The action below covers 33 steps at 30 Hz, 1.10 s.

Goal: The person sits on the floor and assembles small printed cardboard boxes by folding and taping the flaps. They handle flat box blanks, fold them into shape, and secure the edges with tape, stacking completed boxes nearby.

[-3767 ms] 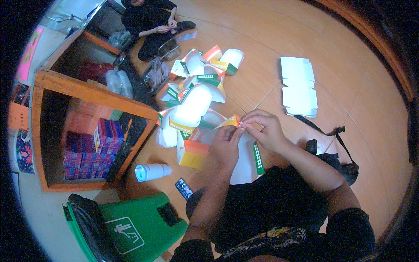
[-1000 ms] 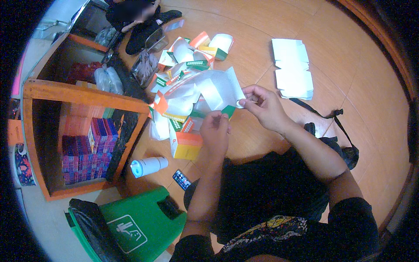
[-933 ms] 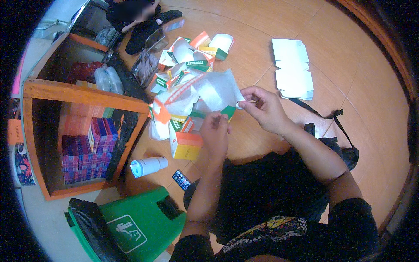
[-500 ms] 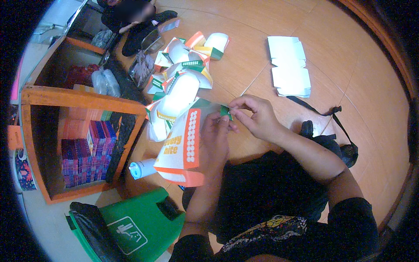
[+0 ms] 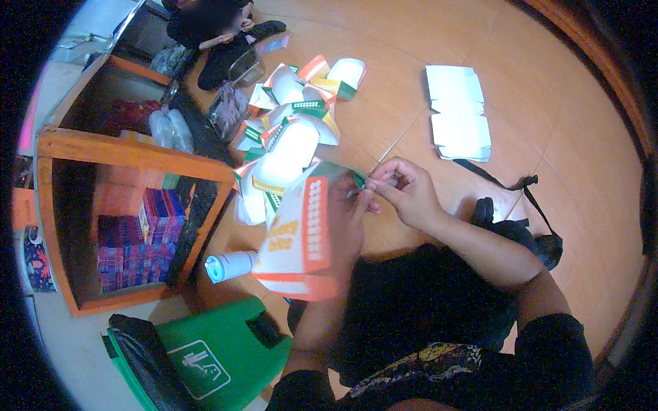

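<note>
In front of the person's dark-clothed lap, the left hand [image 5: 351, 218] is curled, partly blurred, with its thumb and fingers closed on a white, orange and green folded paperboard carton [image 5: 291, 236]. This carton slants across that hand's left side, with its orange end low over the left forearm and its green flap [image 5: 360, 181] at the upper right. The right hand [image 5: 412, 195] pinches the edge of the flap between thumb and forefinger, its other fingers loosely bent.

Farthest left among the containers, an orange-edged wooden cabinet [image 5: 137, 152] holds stacked purple and blue patterned packs [image 5: 137, 240] in its lower compartment and a clear plastic bundle [image 5: 171, 130] in the upper one. Below it, a green plastic bin [image 5: 216, 335] has black plastic sheeting [image 5: 144, 353] over one edge; its inside is hidden. A pale blue cylindrical tumbler [image 5: 232, 265] lies just left of the held carton, its contents hidden. Farther up, a see-through tray [image 5: 227, 113] bears crumpled greyish plastic, beside a clear rectangular tub [image 5: 247, 70] near a seated co-worker. Next, white, green and orange open paperboard boxes [image 5: 291, 147] lie heaped on the floor. Well apart at right are flat white carton blanks [image 5: 458, 113].
</note>
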Available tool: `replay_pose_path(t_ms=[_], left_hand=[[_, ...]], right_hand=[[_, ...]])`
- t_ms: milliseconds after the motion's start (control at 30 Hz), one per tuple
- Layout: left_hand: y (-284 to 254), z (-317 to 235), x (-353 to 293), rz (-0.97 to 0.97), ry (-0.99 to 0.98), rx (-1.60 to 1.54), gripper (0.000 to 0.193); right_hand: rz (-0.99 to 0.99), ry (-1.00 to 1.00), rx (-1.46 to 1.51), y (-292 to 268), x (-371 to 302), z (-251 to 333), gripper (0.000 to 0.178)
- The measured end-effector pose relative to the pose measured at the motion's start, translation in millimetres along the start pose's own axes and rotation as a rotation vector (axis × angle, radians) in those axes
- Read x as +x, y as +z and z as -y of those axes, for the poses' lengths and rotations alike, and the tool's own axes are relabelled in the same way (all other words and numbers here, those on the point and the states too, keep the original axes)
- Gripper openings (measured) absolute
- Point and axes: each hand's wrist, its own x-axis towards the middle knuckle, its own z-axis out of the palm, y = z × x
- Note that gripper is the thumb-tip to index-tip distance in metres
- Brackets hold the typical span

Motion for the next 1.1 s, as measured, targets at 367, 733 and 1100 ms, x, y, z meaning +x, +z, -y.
replay_pose_path(t_ms=[367,733,1100], left_hand=[[-25,34,5,-0.004,0.029,0.106,0.021],[-19,39,9,0.027,0.066,-0.004,0.032],[-21,30,4,0.041,0.002,0.941,0.033]], right_hand=[[0.044,-0.106,-0.179,12,-8,-4,0.01],[0.123,-0.554,-0.51,-7,9,1,0.014],[-0.008,-0.608,-0.552,2,11,-1,0.032]])
